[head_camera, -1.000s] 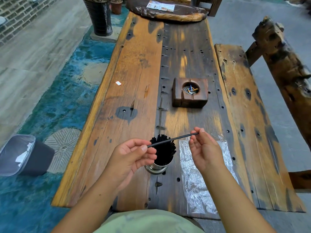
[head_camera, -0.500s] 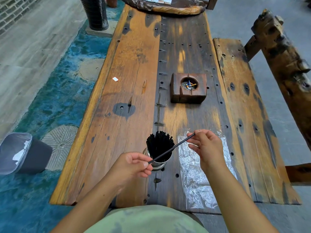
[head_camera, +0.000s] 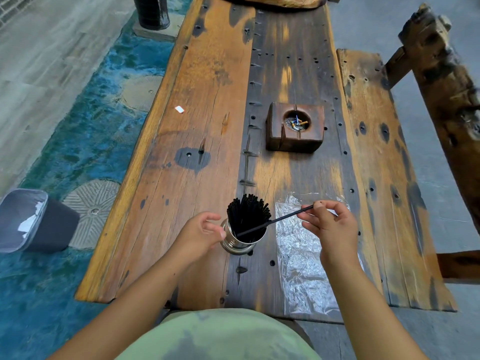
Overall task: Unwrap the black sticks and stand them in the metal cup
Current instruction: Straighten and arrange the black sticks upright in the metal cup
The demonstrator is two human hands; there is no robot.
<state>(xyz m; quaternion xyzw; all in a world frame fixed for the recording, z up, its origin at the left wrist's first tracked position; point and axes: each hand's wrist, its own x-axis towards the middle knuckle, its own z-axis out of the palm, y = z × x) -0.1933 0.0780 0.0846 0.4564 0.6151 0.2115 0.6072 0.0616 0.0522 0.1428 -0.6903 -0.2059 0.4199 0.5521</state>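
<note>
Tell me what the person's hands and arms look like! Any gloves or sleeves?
No gloves. The left hand and right hand are bare, with no rings, watch or bracelets showing. The forearms are bare too, with no sleeves in sight. A pale green garment shows at the bottom of the picture.

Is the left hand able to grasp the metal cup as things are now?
Probably yes. The left hand sits right beside the metal cup, seemingly empty, with nothing between them; the stick in the right hand comes from the other side.
</note>
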